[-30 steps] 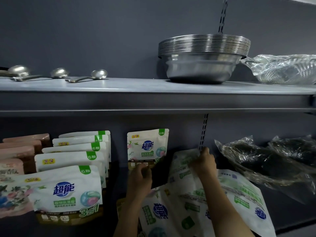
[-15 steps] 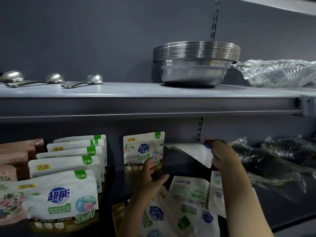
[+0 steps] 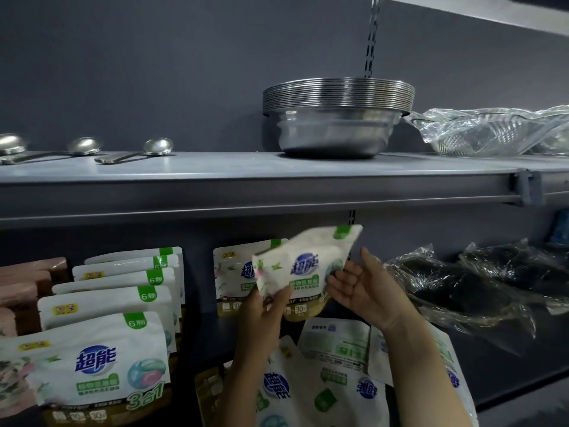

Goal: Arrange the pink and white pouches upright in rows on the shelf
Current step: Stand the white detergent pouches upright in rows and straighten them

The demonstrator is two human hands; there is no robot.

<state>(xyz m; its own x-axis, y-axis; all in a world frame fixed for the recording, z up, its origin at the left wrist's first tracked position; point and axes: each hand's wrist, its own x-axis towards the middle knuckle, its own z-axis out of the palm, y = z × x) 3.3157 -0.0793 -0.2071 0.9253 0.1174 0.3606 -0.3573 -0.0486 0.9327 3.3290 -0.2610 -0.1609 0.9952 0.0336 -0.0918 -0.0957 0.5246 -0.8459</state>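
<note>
A white pouch point(image 3: 304, 266) with a blue logo hangs tilted in the air over the lower shelf point(image 3: 209, 337). My left hand point(image 3: 266, 306) pinches its lower left corner. My right hand point(image 3: 360, 288) is at its right edge, palm up and fingers spread, touching it. Behind it one white pouch point(image 3: 231, 272) stands upright at the back. A row of upright white pouches point(image 3: 117, 291) runs front to back on the left. Pink pouches point(image 3: 27, 285) stand at the far left. Several white pouches point(image 3: 335, 365) lie flat under my arms.
Dark items in clear plastic bags point(image 3: 474, 282) lie on the lower shelf at the right. The upper shelf point(image 3: 215, 186) carries stacked steel bowls point(image 3: 335, 118), metal spoons point(image 3: 135, 152) and a wrapped glass dish point(image 3: 492, 134). Its front lip hangs just above the lifted pouch.
The pouch my right hand lifted from the flat pile has turned face-forward. My left hand has taken its lower corner, and my right hand has opened beside it.
</note>
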